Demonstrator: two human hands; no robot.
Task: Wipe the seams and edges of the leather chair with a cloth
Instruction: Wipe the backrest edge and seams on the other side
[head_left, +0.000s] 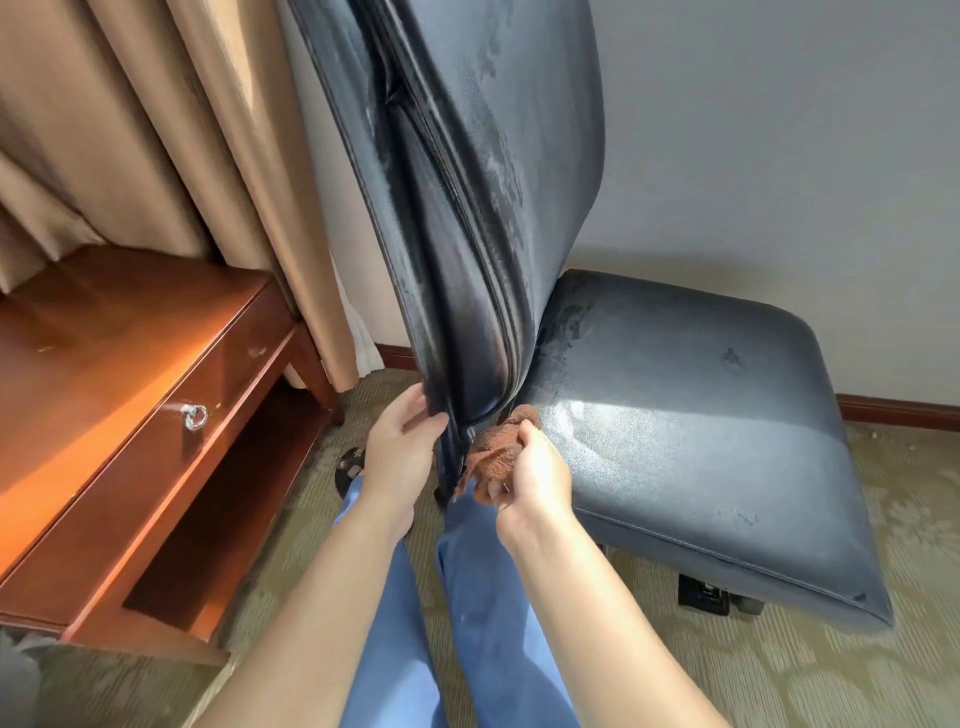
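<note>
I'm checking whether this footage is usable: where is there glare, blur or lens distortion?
Head view: bright glare on the chair seat right of the cloth; sheen on the wooden desk. Wide-angle bending shows in the backrest and curtain. The left hand and right hand look reasonably sharp; the lower left corner is blurred.

Dark leather chair (675, 415) upright, scuffed backrest side-on, bunched brown cloth (496, 452) at its lower seam

One leather chair (519, 260), above both hands. One cloth (496, 454), in right hand (535, 480). Two hands; left hand (397, 449) beside right. One wooden desk (104, 374), one ring pull (195, 415), left of left hand.
</note>
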